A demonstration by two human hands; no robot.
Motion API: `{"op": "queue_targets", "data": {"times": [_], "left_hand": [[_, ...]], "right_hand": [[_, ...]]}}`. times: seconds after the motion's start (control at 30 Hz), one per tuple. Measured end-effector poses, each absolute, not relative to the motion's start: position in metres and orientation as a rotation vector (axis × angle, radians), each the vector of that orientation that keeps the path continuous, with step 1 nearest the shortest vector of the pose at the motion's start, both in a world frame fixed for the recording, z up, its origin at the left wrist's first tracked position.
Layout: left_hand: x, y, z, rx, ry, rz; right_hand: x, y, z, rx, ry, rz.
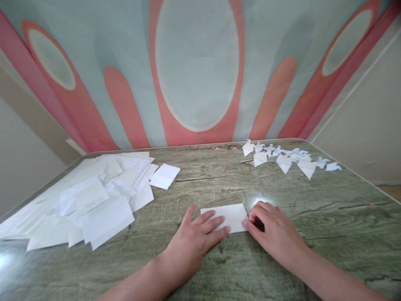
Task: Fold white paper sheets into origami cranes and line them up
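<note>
A white folded sheet of paper [235, 214] lies flat on the table in front of me, its long side running left to right. Across its left part rests my left hand [198, 232], fingers spread and pressing down, so that end is partly hidden. At the right end of the paper is my right hand [273, 225], its fingers curled and its thumb and forefinger closed at the edge near the lower right corner.
Loose white papers [108, 217] are piled on the left of the wood-patterned table [213, 179]. Beside the pile lies a small folded white paper square [165, 176]. Several folded paper birds [284, 161] stand at the back right. A patterned curtain [200, 62] hangs behind the table.
</note>
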State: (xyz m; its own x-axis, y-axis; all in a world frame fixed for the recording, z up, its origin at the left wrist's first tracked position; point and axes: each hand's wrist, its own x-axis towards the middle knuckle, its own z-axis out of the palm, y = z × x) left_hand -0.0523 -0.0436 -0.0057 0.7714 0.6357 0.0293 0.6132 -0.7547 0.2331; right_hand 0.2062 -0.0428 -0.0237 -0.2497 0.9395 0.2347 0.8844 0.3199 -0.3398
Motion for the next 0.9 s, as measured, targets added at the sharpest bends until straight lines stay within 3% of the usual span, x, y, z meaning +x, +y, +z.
{"op": "queue_targets", "data": {"times": [0.23,0.57,0.9], "left_hand": [[-0.049,-0.046,-0.001,2.906,0.939,0.065],[-0.046,-0.061,-0.005,3.123,0.962,-0.067],[-0.081,-0.075,-0.001,2.968,1.124,-0.175]], "right_hand": [[0.189,-0.073,-0.024,-0.973,-2.660,-0.140],[0.191,-0.082,-0.034,-1.069,-2.655,-0.176],[0.217,-0.087,-0.033,-1.203,-2.616,-0.151]]}}
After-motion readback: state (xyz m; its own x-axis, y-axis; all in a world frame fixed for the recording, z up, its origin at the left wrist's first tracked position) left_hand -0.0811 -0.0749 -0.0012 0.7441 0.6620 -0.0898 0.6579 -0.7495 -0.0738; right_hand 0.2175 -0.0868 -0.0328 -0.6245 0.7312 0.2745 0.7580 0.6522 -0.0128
